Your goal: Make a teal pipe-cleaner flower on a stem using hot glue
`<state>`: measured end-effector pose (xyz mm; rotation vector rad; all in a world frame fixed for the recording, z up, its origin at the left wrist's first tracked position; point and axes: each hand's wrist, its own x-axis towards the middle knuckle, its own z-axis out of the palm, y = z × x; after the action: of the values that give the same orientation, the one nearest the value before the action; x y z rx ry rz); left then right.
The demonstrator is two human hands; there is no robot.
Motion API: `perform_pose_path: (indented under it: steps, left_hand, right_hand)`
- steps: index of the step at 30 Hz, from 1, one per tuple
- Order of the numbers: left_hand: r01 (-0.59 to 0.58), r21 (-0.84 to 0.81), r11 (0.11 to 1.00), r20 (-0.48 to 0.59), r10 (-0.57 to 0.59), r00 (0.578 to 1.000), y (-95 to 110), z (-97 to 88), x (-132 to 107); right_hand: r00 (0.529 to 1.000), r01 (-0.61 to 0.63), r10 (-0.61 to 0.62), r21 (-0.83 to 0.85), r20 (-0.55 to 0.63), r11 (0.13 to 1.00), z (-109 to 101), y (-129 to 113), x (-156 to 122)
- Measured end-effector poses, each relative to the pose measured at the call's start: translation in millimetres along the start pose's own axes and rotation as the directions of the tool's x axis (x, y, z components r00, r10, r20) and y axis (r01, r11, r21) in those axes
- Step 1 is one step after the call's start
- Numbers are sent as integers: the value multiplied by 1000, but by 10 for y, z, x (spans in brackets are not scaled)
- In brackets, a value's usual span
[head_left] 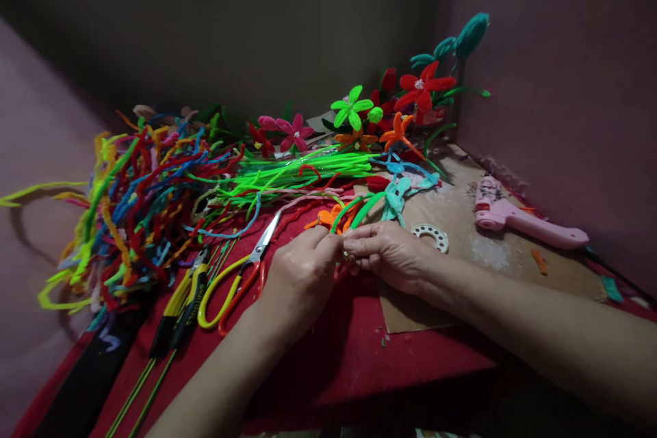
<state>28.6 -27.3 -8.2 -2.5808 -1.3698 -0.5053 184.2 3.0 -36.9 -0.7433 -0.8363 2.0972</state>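
My left hand and my right hand meet over the front of the table, fingertips pinched together. What lies between the fingers is small and mostly hidden. Green pipe cleaners curve up just behind the fingertips; whether they are gripped I cannot tell. Behind the hands lie an orange pipe-cleaner flower and a turquoise one. Scissors with yellow and red handles rest left of my left hand, blades partly apart. A white ring with holes sits beside my right wrist.
Yellow-and-black pliers lie at left near a tangled heap of coloured pipe cleaners. Green pipe cleaners form a bundle behind. Finished flowers stand along the wall. A pink glue gun rests on cardboard over red cloth.
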Motion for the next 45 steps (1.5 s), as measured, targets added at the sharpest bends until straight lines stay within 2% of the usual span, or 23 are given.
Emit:
perform_pose_path:
  steps: [4,8,14,20,24,26,29,31,33,35,37,39,42,45]
  left_hand:
    - [-108,146,983,-40,115,993,47,-87,-9]
    - [-229,197,953,-30,239,971,58,-166,-7]
    - [-296,245,923,-43,315,948,60,-212,-16]
    - [-343,376,861,-16,376,926,142,-242,-51]
    - [-372,390,843,10,400,916,175,-266,-72]
    - [-359,375,855,10,383,924,179,-254,-78]
    - [-270,291,918,-50,296,954,162,-184,-93]
    - [-171,136,976,-118,188,975,138,-121,-102]
    - [-27,-112,993,-131,12,991,115,-73,-99]
    - [155,-379,912,-47,-187,981,99,-55,-82]
    - [337,-584,738,103,-345,933,97,-61,-57]
    - [472,-702,533,246,-441,863,106,-73,-32]
    - [557,-770,311,356,-515,780,130,-77,-1]
    - [559,-810,177,392,-546,741,145,-67,15]
  right_hand:
    - [998,9,-10,16,67,1000,-8,9,7]
    - [994,24,-26,12,105,1000,-20,17,25]
    - [993,38,-35,-20,112,999,-12,9,27]
    - [979,75,-47,-135,197,988,-17,0,8]
    - [985,90,-65,-158,157,983,-6,28,6]
    - [990,92,-73,-156,122,983,2,38,3]
    - [993,102,-91,-170,74,980,3,38,-1]
    - [992,120,-112,-202,52,972,-1,26,-3]
    - [991,131,-125,-242,40,961,-4,6,-7]
    - [991,131,-129,-284,25,950,-6,-10,-15]
    - [987,155,-158,-338,19,928,-8,-15,-24]
    - [977,201,-211,-400,20,894,-10,-7,-32]
    - [965,238,-262,-457,11,857,0,15,-41]
    - [959,267,-282,-402,21,876,32,21,-50]
